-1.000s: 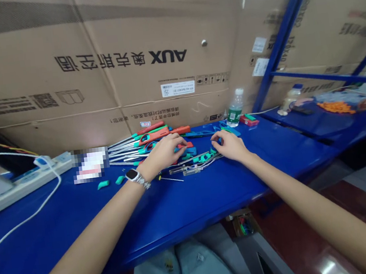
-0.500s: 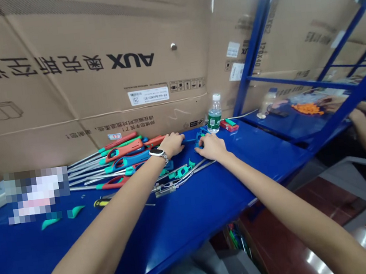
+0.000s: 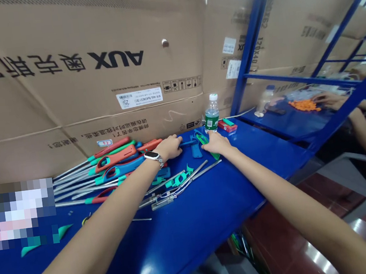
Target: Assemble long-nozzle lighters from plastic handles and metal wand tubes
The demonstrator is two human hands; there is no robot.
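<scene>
My left hand (image 3: 170, 146), with a wristband, is closed at the back of the blue table (image 3: 194, 224); what its fingers grip is too small to name, though a thin blue piece (image 3: 188, 143) runs beside them. My right hand (image 3: 216, 142) has its fingers bent round a green plastic piece (image 3: 216, 154). Between the hands lies a blue plastic handle shell (image 3: 196, 149). Nearer me are teal plastic parts (image 3: 177, 181), metal tubes (image 3: 198, 173) and clear parts with white wires (image 3: 163, 203). Several long-nosed lighters (image 3: 117, 157) in red, blue and green are piled left of my left hand.
A water bottle (image 3: 211, 115) and a red box (image 3: 227, 125) stand behind my right hand. Cardboard (image 3: 90, 86) walls off the back. Blue rack posts (image 3: 249, 53) rise at right; beyond them, a person's hand (image 3: 332, 101) is near orange pieces (image 3: 304, 105). Curved teal pieces (image 3: 64, 232) lie at left.
The view has shifted slightly. My right hand has moved a little off the blue shell, which now shows more fully, and a green piece has come into view under that hand.
</scene>
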